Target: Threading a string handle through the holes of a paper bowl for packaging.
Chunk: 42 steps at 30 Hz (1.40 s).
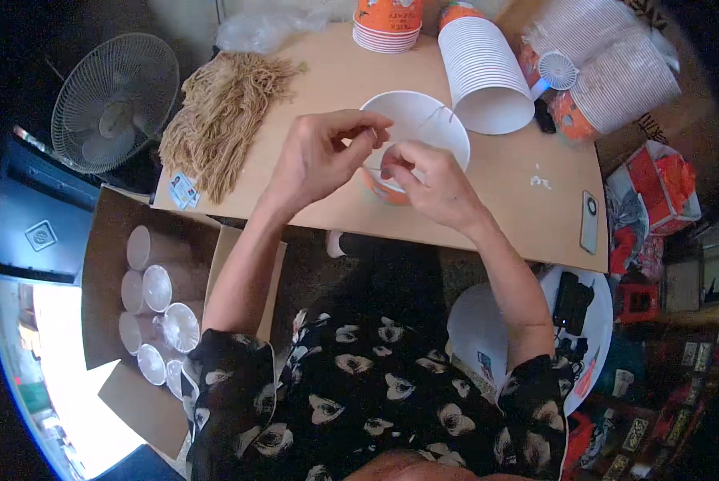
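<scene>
"What covers the torso?"
"A black top [375, 393], scattered with pale, heart-like shapes with dark centres."
"And the sleeves?"
"The left sleeve [233, 393] and right sleeve [535, 401] carry the same print, are cut wide and end near the elbows, each showing a thin pale line."
"Below?"
"Dark trousers [399, 280], probably; shadow blurs them. The left hand [318, 156] and right hand [441, 186] are bare."
</scene>
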Motion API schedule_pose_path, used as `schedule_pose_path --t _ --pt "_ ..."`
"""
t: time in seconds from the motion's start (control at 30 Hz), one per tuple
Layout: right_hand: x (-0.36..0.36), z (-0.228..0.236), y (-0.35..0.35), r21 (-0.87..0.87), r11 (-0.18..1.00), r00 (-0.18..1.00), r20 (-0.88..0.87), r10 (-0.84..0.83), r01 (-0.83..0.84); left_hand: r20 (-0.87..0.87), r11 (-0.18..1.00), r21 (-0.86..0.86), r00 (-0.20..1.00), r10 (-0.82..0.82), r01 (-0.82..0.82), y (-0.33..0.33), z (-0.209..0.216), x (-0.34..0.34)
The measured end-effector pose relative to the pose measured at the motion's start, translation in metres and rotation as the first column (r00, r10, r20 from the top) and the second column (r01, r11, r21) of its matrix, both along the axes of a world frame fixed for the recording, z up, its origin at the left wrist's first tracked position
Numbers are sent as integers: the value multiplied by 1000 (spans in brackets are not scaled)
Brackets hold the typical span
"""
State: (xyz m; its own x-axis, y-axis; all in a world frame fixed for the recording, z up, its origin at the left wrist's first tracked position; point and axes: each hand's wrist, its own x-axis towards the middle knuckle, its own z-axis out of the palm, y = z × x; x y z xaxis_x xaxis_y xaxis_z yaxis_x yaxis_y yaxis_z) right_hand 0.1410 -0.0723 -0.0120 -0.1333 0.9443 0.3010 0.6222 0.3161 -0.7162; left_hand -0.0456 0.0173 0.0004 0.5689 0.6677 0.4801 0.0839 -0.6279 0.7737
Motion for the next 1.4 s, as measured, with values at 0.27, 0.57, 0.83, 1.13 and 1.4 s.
schedule_pose_path --t 0.27,0.57,0.83,1.13,1.4 --pt "-1 -12 1 301 934 954 -279 -108 194 -52 872 -465 978 -200 153 11 7 34" --pt "26 8 4 124 973 935 -322 -147 195 -3 726 -587 897 -442 357 18 16 40" --pt "45 4 8 -126 987 914 -382 -139 97 -36 696 -625 878 -478 353 23 12 46" --pt "45 4 -2 -128 975 792 -567 -224 184 -54 654 -705 898 -436 275 21 19 54" --pt "60 17 -4 -318 948 742 -631 -225 17 79 656 -674 916 -393 340 22 3 53"
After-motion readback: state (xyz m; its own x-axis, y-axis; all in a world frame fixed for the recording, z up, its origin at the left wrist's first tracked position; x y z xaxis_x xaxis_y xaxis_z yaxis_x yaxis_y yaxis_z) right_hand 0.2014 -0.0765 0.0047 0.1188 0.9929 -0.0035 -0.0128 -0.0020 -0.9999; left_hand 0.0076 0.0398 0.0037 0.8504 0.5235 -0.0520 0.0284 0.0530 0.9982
